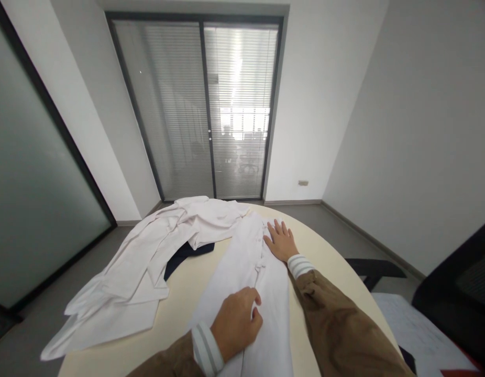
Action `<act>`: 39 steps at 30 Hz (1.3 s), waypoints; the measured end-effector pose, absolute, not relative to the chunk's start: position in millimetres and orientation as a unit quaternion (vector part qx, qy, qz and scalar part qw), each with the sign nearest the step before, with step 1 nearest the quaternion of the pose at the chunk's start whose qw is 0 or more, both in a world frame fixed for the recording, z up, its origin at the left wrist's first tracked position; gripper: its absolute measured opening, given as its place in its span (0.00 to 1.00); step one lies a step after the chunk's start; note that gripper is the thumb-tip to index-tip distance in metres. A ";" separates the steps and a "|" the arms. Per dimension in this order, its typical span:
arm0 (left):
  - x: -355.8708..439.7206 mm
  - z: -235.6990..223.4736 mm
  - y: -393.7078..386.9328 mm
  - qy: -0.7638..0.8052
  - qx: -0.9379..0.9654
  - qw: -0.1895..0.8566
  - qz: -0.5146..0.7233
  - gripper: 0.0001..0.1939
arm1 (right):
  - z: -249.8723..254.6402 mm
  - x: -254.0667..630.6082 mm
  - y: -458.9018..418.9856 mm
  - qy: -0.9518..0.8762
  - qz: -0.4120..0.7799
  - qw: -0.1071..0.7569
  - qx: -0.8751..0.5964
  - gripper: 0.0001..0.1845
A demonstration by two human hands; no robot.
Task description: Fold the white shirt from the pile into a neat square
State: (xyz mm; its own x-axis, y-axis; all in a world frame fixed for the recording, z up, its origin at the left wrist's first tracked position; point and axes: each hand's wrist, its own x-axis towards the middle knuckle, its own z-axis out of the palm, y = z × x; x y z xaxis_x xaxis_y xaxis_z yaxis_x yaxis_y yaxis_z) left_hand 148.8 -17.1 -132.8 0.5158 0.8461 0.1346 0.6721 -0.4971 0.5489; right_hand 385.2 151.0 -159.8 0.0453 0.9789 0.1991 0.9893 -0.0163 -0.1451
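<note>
A white shirt (227, 277) lies in a long narrow shape on the round cream table (191, 277), its collar end hard to make out and its near end running out at the bottom of the view. On its far part my right hand (280, 241) lies flat, palm down with fingers spread, near the buttoned strip. My left hand (238, 320) is over the nearer part, its fingers curled loosely inward and a small gap showing between thumb and forefinger. No cloth shows in that hand. Whether its underside touches the shirt is hidden.
To the left, more white garments (148, 251) lie in a loose heap, partly over the table's edge. Dark navy cloth (187, 256) shows beneath them. A black chair (458, 293) with papers (411, 324) on its seat stands at the right. Glass doors (195, 110) are beyond.
</note>
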 end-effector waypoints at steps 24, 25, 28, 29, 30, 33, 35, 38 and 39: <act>148.3 -108.8 -27.5 0.351 0.879 0.300 0.118 0.20 | -163.8 389.3 134.9 -0.698 0.069 0.092 -0.707 0.39; 145.8 -109.2 -31.1 0.349 0.880 0.304 0.112 0.19 | -163.1 390.8 134.8 -0.704 0.059 0.113 -0.699 0.37; 140.3 -113.1 -38.3 0.351 0.877 0.307 0.117 0.17 | -158.9 392.1 128.8 -0.718 0.006 0.201 -0.667 0.30; 139.1 -114.1 -39.5 0.350 0.876 0.307 0.124 0.16 | -157.1 391.5 125.0 -0.720 -0.010 0.226 -0.655 0.27; 138.2 -114.5 -40.4 0.346 0.877 0.309 0.128 0.16 | -155.4 390.6 120.4 -0.723 -0.021 0.244 -0.646 0.25; 135.0 -110.8 -42.6 0.327 0.879 0.325 0.124 0.16 | -152.9 387.6 104.2 -0.737 -0.012 0.253 -0.627 0.20; 132.1 -105.9 -44.5 0.298 0.888 0.331 0.112 0.18 | -153.8 387.1 93.3 -0.744 0.005 0.250 -0.619 0.20; 128.0 -100.6 -48.1 0.216 0.916 0.326 0.089 0.29 | -157.0 389.5 79.8 -0.761 0.022 0.226 -0.607 0.24; 127.3 -99.9 -49.2 0.190 0.925 0.320 0.083 0.32 | -158.0 390.7 76.3 -0.768 0.029 0.208 -0.605 0.25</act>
